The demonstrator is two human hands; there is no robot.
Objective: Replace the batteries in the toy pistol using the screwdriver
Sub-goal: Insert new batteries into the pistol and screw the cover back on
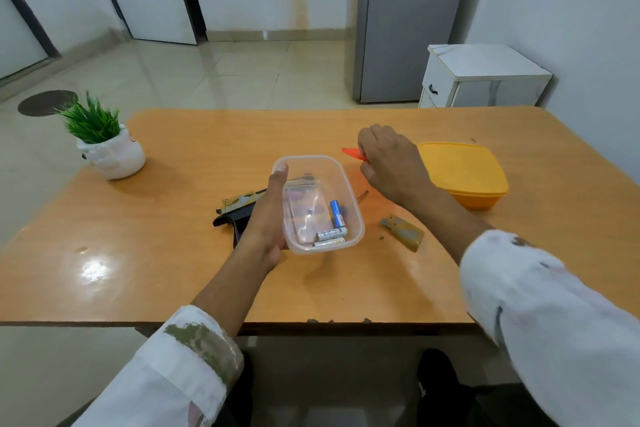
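blue battery (336,213), orange screwdriver (355,154), yellow box (462,170), clear tub (346,184)

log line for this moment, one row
left hand: holds clear tub, batteries inside | right hand: grips orange screwdriver | toy pistol: on table | battery cover: off, on table

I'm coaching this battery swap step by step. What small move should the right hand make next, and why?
Probably the right hand should set the orange screwdriver down and reach into the clear container for one of the batteries. The battery cover already lies loose on the table, apart from the toy pistol, so no unscrewing seems left; the left hand holds the container ready.
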